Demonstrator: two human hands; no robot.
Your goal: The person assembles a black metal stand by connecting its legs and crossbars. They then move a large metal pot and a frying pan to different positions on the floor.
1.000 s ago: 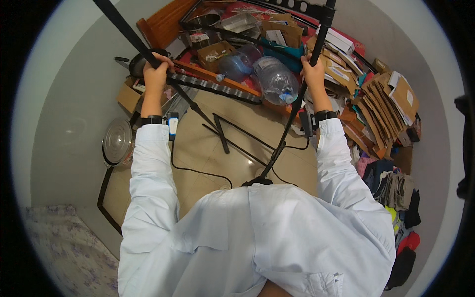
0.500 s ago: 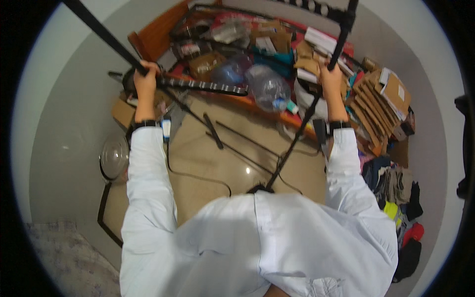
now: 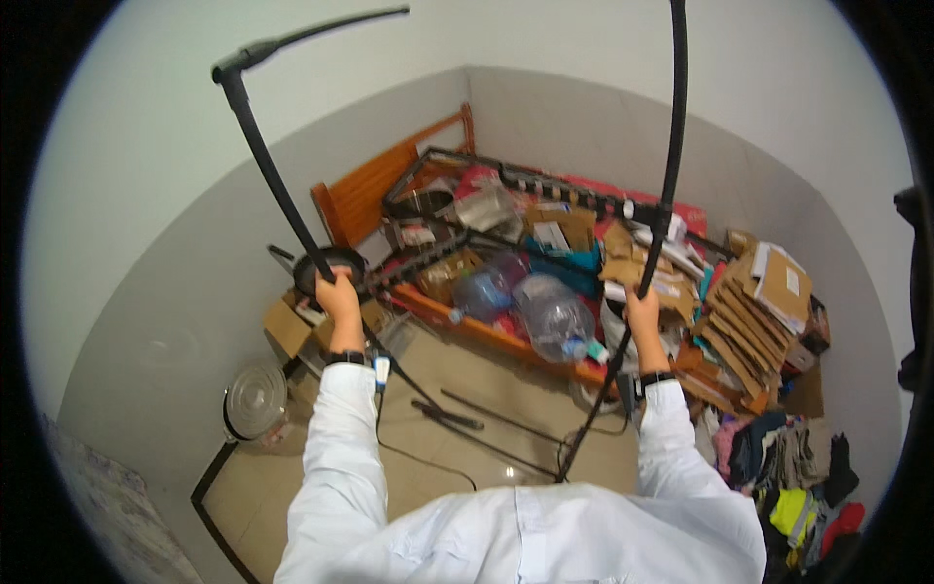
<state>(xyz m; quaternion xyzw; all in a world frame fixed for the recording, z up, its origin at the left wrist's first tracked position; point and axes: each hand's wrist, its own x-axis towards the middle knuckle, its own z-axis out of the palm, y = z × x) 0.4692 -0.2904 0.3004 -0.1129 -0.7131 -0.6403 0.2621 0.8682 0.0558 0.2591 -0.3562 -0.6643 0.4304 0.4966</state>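
Fingers (image 3: 341,274) of the left hand (image 3: 341,302) were curled around a black pole (image 3: 277,185), those of the right hand (image 3: 643,317) around a second pole (image 3: 676,117), both held before a wooden bed (image 3: 375,197).

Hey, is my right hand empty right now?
No, the right hand is closed around a long black pole.

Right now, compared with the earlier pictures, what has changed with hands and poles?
The view tilted up, bringing the top of the left pole into sight. The right hand and right pole shifted right, away from the nearest clear bottle. The slotted bar by the left hand seems swung away from the person. Both hands still grip poles; the cardboard stack stayed.
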